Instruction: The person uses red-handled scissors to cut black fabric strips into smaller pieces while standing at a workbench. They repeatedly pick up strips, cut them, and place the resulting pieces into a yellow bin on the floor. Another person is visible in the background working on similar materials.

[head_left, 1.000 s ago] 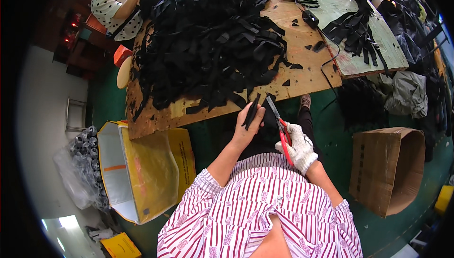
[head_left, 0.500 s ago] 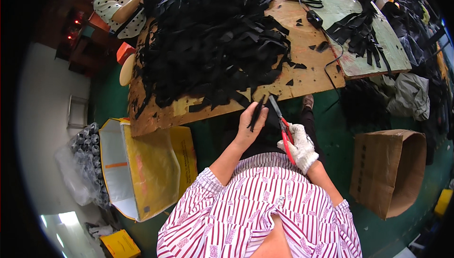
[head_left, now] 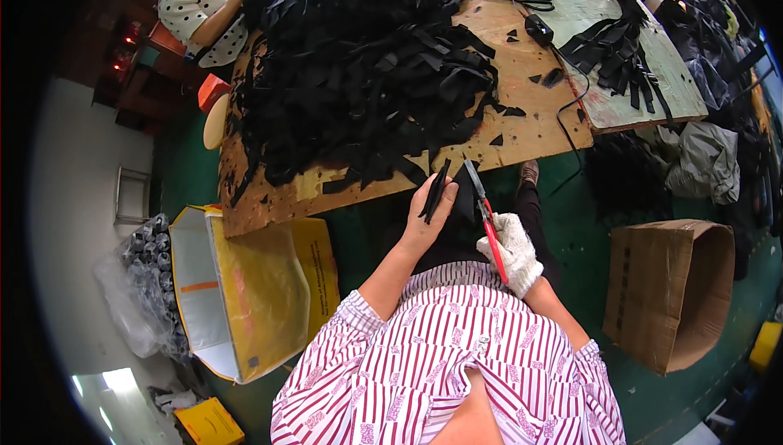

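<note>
Just off the table's front edge, my left hand (head_left: 431,215) is closed on a few narrow black fabric strips (head_left: 437,192) that stick out past the fingers and thumb. Close to its right, my right hand (head_left: 517,251), in a white knit glove, grips long-jawed pliers (head_left: 493,241) with red handles. Their grey jaws point up toward the table. A dark piece of fabric (head_left: 466,192) shows between the left hand and the jaws; whether the jaws hold it I cannot tell. Beyond both hands lies a large heap of black fabric strips (head_left: 359,78).
The heap lies on a wooden table (head_left: 534,131); black scissors (head_left: 530,0) and a corded black box (head_left: 538,30) are farther back. A co-worker in a dotted top (head_left: 200,4) stands far left. A yellow bag (head_left: 261,282) and a cardboard box (head_left: 652,298) flank me on the floor.
The red handles of the pliers have come closer together in my right hand. My left hand has tilted slightly with the strips still in it.
</note>
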Demonstrator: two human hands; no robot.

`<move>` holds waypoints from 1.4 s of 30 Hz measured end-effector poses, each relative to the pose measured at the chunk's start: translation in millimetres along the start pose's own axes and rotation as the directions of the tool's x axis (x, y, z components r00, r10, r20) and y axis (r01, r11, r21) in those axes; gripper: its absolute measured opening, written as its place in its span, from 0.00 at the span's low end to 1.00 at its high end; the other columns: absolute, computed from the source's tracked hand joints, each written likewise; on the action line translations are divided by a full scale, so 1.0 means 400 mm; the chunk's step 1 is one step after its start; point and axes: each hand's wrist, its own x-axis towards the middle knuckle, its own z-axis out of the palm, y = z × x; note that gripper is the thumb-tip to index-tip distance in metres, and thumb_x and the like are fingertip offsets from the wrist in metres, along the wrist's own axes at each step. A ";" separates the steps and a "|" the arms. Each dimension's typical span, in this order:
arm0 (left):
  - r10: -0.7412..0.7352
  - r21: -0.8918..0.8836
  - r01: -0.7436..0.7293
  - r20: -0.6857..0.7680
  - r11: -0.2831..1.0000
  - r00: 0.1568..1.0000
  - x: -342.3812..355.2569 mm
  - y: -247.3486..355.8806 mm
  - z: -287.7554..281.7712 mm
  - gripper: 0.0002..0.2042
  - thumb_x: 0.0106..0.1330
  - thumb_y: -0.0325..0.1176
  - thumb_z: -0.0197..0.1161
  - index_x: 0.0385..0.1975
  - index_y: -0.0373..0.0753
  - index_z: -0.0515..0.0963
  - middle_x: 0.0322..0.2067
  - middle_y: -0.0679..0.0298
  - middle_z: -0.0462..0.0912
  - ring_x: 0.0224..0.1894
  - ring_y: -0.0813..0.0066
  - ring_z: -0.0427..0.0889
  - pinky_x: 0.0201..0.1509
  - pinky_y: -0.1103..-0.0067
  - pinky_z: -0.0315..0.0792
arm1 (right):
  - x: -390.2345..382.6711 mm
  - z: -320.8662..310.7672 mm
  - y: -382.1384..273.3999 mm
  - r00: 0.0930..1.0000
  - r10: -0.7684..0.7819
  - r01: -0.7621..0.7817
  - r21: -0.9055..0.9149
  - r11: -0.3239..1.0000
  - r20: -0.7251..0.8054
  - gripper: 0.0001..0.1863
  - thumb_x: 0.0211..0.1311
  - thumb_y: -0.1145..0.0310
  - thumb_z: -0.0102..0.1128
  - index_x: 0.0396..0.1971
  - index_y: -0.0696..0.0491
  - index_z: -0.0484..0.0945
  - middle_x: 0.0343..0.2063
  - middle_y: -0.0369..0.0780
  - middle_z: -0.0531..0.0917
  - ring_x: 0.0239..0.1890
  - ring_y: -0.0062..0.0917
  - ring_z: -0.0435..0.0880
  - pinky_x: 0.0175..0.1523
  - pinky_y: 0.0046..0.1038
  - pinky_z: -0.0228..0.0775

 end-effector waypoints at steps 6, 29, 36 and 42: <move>0.254 0.215 -0.263 0.069 0.940 0.965 0.000 -0.033 0.002 0.11 0.65 0.40 0.56 0.33 0.38 0.69 0.19 0.74 0.65 0.20 0.88 0.63 0.22 0.87 0.58 | 0.023 -0.006 0.030 0.987 -0.161 0.150 -0.245 0.958 -0.024 0.26 0.50 0.70 0.66 0.46 0.57 0.62 0.34 0.38 0.73 0.35 0.19 0.75 0.42 0.23 0.70; 0.274 0.142 -0.248 -0.202 0.958 0.940 0.195 0.076 -0.117 0.09 0.65 0.34 0.57 0.31 0.34 0.74 0.19 0.71 0.75 0.21 0.90 0.72 0.27 0.87 0.67 | 0.014 -0.054 -0.019 0.956 0.087 0.026 0.375 0.926 -0.280 0.14 0.57 0.71 0.56 0.40 0.54 0.63 0.22 0.33 0.71 0.12 0.13 0.67 0.14 0.14 0.64; 0.425 0.740 -0.172 -0.166 0.650 0.890 0.345 -0.040 -0.050 0.12 0.51 0.31 0.66 0.32 0.31 0.75 0.27 0.48 0.79 0.34 0.47 0.77 0.36 0.66 0.71 | -0.002 -0.056 -0.010 0.964 0.015 0.076 0.327 0.942 -0.267 0.16 0.56 0.70 0.56 0.42 0.55 0.63 0.23 0.34 0.72 0.14 0.12 0.68 0.15 0.14 0.65; 0.484 0.836 -0.160 -0.139 0.525 0.864 0.311 -0.008 -0.085 0.12 0.43 0.20 0.62 0.30 0.35 0.74 0.30 0.52 0.77 0.37 0.49 0.76 0.39 0.66 0.71 | 0.003 -0.062 -0.002 0.957 0.023 0.085 0.355 0.931 -0.290 0.17 0.55 0.71 0.58 0.42 0.55 0.63 0.24 0.34 0.73 0.14 0.12 0.68 0.16 0.14 0.65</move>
